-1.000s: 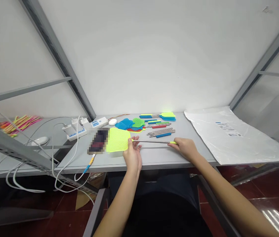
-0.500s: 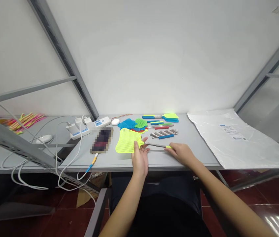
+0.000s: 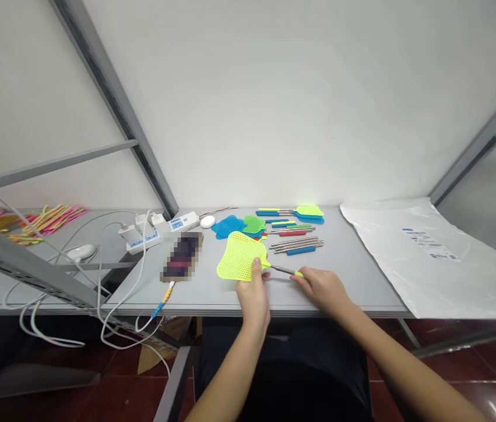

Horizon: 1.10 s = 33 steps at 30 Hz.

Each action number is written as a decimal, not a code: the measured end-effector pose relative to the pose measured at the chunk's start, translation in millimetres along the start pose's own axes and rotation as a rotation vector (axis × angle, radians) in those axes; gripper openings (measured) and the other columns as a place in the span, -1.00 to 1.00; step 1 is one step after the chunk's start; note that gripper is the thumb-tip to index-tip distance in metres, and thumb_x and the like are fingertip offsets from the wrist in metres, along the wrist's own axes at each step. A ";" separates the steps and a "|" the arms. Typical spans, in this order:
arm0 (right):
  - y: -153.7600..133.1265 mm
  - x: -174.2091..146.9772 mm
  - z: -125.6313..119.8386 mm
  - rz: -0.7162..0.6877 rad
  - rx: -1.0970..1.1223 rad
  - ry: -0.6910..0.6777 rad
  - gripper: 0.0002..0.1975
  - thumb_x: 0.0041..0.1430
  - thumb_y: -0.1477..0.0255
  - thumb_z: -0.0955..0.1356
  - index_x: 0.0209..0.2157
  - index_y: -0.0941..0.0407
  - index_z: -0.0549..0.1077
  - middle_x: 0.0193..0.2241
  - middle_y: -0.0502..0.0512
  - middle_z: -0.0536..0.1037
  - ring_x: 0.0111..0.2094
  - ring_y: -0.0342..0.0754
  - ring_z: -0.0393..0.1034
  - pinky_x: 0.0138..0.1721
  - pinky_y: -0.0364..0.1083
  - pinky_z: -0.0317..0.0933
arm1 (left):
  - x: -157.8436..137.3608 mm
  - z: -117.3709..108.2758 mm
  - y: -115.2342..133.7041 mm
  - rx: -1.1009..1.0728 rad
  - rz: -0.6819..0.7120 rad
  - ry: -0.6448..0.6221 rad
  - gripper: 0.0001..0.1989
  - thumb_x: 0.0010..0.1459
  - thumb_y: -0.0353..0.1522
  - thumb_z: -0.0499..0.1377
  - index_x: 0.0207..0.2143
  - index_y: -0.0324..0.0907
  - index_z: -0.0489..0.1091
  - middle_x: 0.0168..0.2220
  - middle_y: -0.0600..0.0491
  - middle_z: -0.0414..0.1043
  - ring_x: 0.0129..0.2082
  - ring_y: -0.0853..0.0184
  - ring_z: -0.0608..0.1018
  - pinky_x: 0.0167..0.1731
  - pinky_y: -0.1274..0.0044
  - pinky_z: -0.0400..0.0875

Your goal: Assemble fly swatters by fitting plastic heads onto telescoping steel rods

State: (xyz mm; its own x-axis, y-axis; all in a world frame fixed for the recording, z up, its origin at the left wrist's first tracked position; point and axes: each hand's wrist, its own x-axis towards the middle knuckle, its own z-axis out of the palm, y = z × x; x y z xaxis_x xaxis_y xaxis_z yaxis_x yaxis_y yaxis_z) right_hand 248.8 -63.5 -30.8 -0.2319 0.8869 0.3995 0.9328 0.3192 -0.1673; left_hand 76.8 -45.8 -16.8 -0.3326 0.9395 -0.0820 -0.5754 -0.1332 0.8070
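A yellow-green fly swatter (image 3: 241, 258) with a perforated head and a thin metal rod is held low over the table's front half. My left hand (image 3: 254, 293) is closed on the neck of its head, thumb on top. Around its yellow-green grip my right hand (image 3: 323, 287) is closed, hiding most of that grip. Behind the swatter lie loose blue swatter heads (image 3: 229, 226) and a green swatter head (image 3: 254, 224). Metal rods (image 3: 297, 242) with blue, red and green grips lie behind my right hand. Whole swatters (image 3: 309, 211) are stacked near the wall.
A phone (image 3: 182, 257) on a charging cable lies at the left, near power strips (image 3: 143, 239) with plugs. A white round object (image 3: 208, 222) sits beside them. On the right spreads a large white plastic bag (image 3: 432, 258). Grey metal shelf posts (image 3: 118, 108) frame the table.
The swatter and my hands have shifted slightly right in view, partly with the camera. My left fingers have closed around the swatter's neck, and my right hand has come nearer to my left.
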 end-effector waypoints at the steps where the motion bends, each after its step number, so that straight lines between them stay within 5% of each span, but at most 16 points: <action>1: -3.4 0.3 1.4 0.001 0.006 0.006 -0.53 0.36 0.12 0.09 -0.42 0.09 0.38 -0.54 0.03 0.54 -0.54 -0.12 0.38 -0.51 -0.13 -0.13 | -1.6 0.4 -0.8 0.014 0.003 -0.009 -0.63 0.04 -0.20 0.30 -0.14 -0.23 0.51 -0.11 -0.13 0.52 -0.14 0.23 0.55 -0.33 0.50 0.44; 15: -10.6 1.7 4.2 0.036 0.045 0.021 -0.53 0.35 0.09 0.10 -0.45 0.08 0.36 -0.57 0.04 0.52 -0.57 -0.10 0.38 -0.54 -0.12 -0.14 | -1.5 -0.9 0.1 0.116 0.027 -0.058 -0.62 0.08 -0.19 0.27 -0.09 -0.21 0.49 -0.06 -0.15 0.51 -0.10 0.17 0.53 -0.40 0.53 0.39; 22: -10.2 6.3 -1.5 0.014 0.151 -0.024 -0.73 0.37 0.23 0.13 -0.22 0.05 0.35 -0.36 0.03 0.56 -0.39 -0.08 0.45 -0.44 -0.15 0.12 | 6.5 -3.7 5.9 0.024 -0.135 -0.143 -0.63 0.08 -0.21 0.28 -0.09 -0.19 0.47 -0.07 -0.15 0.50 -0.06 0.17 0.52 -0.36 0.54 0.38; 28: -3.4 1.9 -7.2 0.046 0.360 0.011 -0.82 0.34 0.33 0.17 -0.16 0.05 0.33 -0.29 0.07 0.50 -0.31 -0.05 0.40 -0.28 -0.09 0.24 | 10.0 -9.6 13.6 -0.221 -0.139 -0.059 -0.63 0.19 -0.16 0.16 0.04 -0.01 0.38 0.08 -0.04 0.40 -0.03 0.21 0.49 -0.30 0.49 0.45; 33: -1.4 -0.6 -3.9 -0.043 0.287 0.026 -0.83 0.34 0.38 0.18 -0.14 0.06 0.36 -0.34 0.06 0.49 -0.34 -0.05 0.37 -0.30 -0.07 0.22 | 19.0 -13.4 25.6 -0.339 -0.040 -0.017 -0.57 0.24 -0.11 0.04 0.07 -0.07 0.37 0.08 -0.07 0.40 0.06 0.14 0.44 -0.06 0.35 0.40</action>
State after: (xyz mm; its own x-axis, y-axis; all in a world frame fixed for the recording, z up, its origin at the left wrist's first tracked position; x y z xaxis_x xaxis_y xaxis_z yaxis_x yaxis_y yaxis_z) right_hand 248.7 -65.8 -27.3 -0.2587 0.8628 0.4344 0.8052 0.4410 -0.3964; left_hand 45.7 -35.6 -5.5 -0.2936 0.9509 -0.0978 -0.8045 -0.1905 0.5626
